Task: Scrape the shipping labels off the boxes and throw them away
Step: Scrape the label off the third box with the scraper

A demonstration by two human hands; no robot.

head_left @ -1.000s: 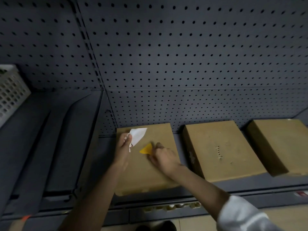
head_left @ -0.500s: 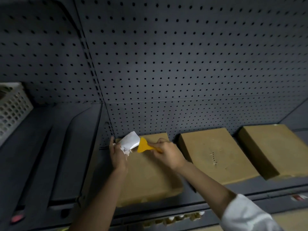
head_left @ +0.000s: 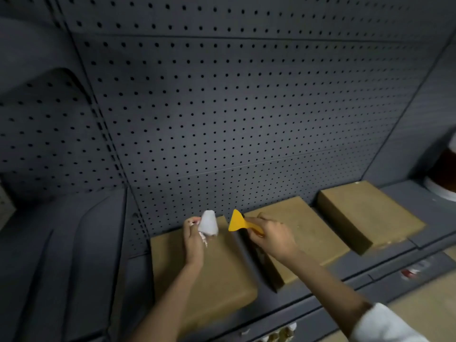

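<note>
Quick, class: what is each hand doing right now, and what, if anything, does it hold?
Left hand: closed on the peeled white label, lifted above the box.
Right hand: closed on the yellow scraper, blade off the cardboard.

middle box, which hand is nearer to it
Right. The right hand, holding the yellow scraper, hovers over the middle box near its left edge. The left hand holds the peeled label over the leftmost box.
</note>
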